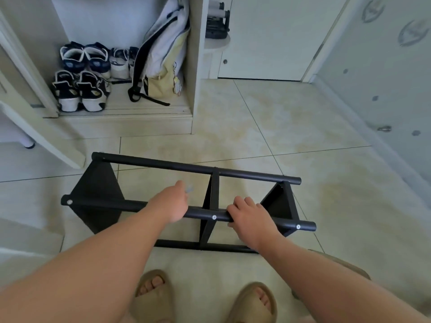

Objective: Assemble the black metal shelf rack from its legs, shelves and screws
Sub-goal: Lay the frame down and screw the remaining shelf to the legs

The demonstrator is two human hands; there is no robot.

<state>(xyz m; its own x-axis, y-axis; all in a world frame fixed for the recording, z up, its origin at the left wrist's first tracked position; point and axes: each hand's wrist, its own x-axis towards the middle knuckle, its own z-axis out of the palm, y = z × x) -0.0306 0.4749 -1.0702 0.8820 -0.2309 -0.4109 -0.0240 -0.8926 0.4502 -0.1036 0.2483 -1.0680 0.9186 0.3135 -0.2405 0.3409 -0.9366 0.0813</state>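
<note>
Rack [213,194] lies on its side on the floor [256,136], three shelves between the legs. Right hand [250,215] wraps the near upper leg [203,212], just right of a screw [213,217]. Left hand [173,201] is above the same leg, fingers curled on a small grey thing [189,190], too blurred to name. Likely the final tightening; next move needs the tool seated in a screw head with the rack braced.

The black metal rack [214,192] is laid on its side on the tiled floor [279,127], three flat shelves [98,190] stood on edge between round tube legs [177,166], with silver screws [213,217] seen along the near upper leg [130,204], which is gripped by the right hand [250,216].
</note>
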